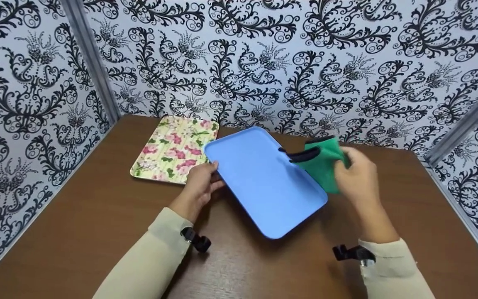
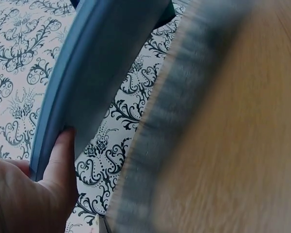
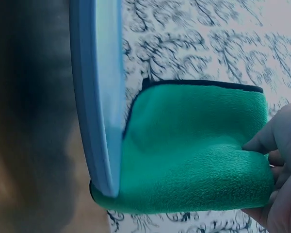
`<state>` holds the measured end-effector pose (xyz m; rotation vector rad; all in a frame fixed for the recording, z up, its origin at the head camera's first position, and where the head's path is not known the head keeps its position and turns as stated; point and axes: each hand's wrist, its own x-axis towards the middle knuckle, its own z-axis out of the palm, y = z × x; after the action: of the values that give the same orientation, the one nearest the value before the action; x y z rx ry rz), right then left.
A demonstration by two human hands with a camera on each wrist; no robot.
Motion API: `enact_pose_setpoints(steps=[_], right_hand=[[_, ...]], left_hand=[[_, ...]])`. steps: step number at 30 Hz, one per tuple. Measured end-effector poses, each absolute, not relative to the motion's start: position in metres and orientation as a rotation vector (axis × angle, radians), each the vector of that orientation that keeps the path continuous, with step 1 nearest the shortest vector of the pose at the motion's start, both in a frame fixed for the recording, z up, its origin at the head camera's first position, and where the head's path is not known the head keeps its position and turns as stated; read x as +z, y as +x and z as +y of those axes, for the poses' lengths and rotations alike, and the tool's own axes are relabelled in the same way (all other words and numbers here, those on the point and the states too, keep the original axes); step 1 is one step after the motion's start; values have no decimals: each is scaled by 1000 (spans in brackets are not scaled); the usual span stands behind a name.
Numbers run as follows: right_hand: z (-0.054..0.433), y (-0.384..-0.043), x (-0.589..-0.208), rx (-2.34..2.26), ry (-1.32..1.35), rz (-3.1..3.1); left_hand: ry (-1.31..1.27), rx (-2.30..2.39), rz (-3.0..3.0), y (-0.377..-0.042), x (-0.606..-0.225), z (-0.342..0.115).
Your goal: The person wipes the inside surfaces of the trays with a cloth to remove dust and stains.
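A blue rectangular tray [image 1: 264,182] is held up at a tilt above the brown table. My left hand [image 1: 202,182] grips its left edge; the left wrist view shows the thumb against one face near the rim [image 2: 41,141]. In my right hand [image 1: 357,172] is a green cloth [image 1: 324,166] with dark edging, pinched between thumb and fingers. The cloth hangs at the tray's right edge, and part of its dark border overlaps that edge in the head view. In the right wrist view the green cloth [image 3: 194,150] spreads from the fingers to the tray's rim [image 3: 89,107].
A floral tray [image 1: 174,149] with pink flowers lies on the brown table [image 1: 98,211] at the back left, close behind my left hand. Patterned panels [image 1: 255,62] stand along the back and both sides. Each wrist bears a black strap mount [image 1: 195,239].
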<state>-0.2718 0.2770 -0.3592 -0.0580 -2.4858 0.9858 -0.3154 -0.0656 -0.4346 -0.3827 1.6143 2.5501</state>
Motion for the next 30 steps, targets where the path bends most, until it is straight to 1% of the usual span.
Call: enact_pose_setpoints(steps=[12,18,30], right_hand=[[226,-256,-380,550,364,-2706],[209,-248,-390,357,561,-2747],[195,-240,-399,295,700,-2732]], left_hand=[[-382,2573,1599,-318,-434,-70],[-396,2594,1610,-317,-433,-75],[-376,2578,1628,-315,-433,-73]])
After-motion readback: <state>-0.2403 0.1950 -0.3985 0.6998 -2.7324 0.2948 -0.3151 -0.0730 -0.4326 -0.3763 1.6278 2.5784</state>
